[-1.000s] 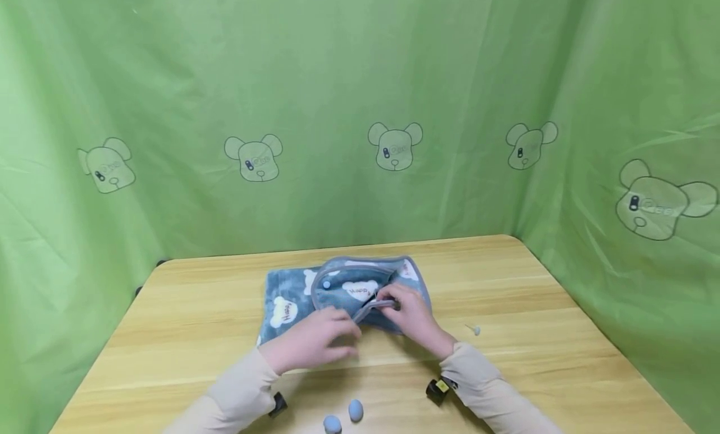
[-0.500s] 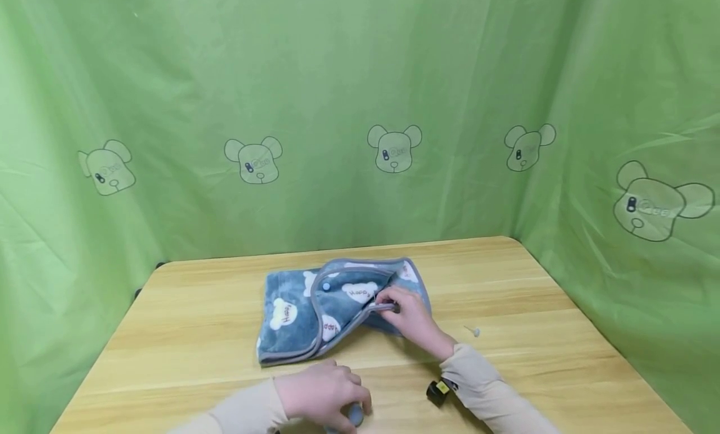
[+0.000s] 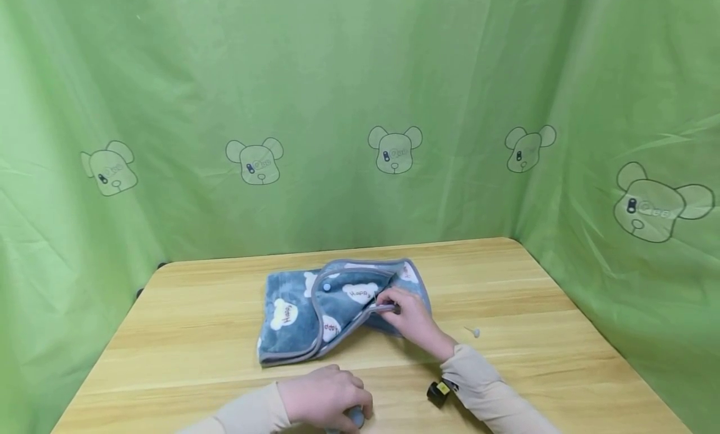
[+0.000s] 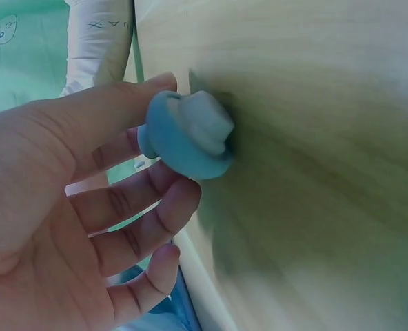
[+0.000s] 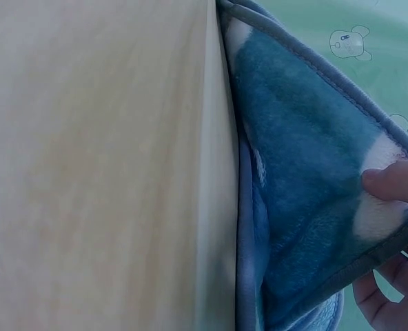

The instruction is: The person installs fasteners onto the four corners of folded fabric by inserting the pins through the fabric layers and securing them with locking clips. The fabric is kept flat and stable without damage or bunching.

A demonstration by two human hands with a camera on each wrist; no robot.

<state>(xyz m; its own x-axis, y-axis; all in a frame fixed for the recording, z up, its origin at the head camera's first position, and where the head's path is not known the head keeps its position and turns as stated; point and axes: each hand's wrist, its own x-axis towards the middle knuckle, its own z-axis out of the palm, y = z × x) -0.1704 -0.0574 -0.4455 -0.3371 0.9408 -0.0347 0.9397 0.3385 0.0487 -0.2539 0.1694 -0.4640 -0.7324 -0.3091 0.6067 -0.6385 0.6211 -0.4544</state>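
Note:
My left hand [image 3: 326, 396] is low over the near side of the table. Its thumb and fingertips pinch a small light-blue cap [image 4: 187, 138], domed on one side with a paler blocky piece on the other. A second pale-blue piece [image 3: 332, 431] is partly hidden by that hand. Over the folded blue fleece blanket [image 3: 287, 340], printed with white bear heads and edged in grey piping, my right hand [image 3: 413, 315] pinches a raised edge, thumb on the fleece and fingers behind it. A thin needle-like line [image 3: 375, 298] shows beside its fingertips. One light-blue button [image 3: 327, 287] sits on the blanket.
To the right of my right hand lies a pin with a pale round head [image 3: 476, 333] on the wooden table [image 3: 517, 284]. A black wrist device with a yellow label [image 3: 438, 393] hangs at the right cuff. Green curtains [image 3: 326, 65] enclose the back and sides.
My left hand has let go of the blanket, come down toward the near edge and taken hold of a blue cap. The right hand keeps its grip on the raised blanket edge.

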